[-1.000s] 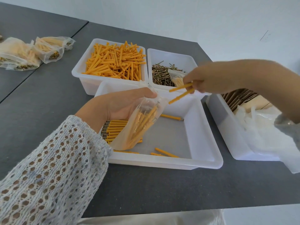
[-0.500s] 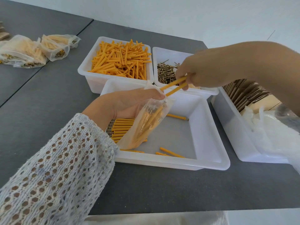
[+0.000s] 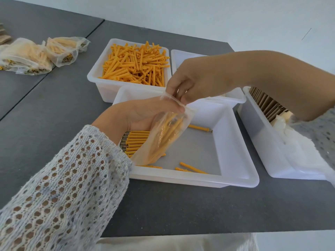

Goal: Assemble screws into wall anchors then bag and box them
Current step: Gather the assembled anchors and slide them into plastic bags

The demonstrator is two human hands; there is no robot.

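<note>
My left hand (image 3: 143, 115) holds a small clear plastic bag (image 3: 163, 138) tilted over the near white tray (image 3: 235, 180); several orange anchors with screws are inside it. My right hand (image 3: 188, 82) is at the bag's mouth, its fingertips pinching the top edge of the plastic. In the tray, a row of assembled anchors (image 3: 136, 142) lies under my left hand, and a few loose ones (image 3: 192, 168) lie on its floor.
A bin of orange anchors (image 3: 136, 67) stands behind the tray, with the screw bin's rim (image 3: 235, 100) to its right, mostly hidden by my arm. At right, a bin (image 3: 262, 142) holds folded cardboard boxes and plastic bags. Filled bags (image 3: 36, 55) lie at far left.
My right hand brought two anchors to the bag and they have gone inside. It now pinches the bag's top edge. The left hand kept holding the bag.
</note>
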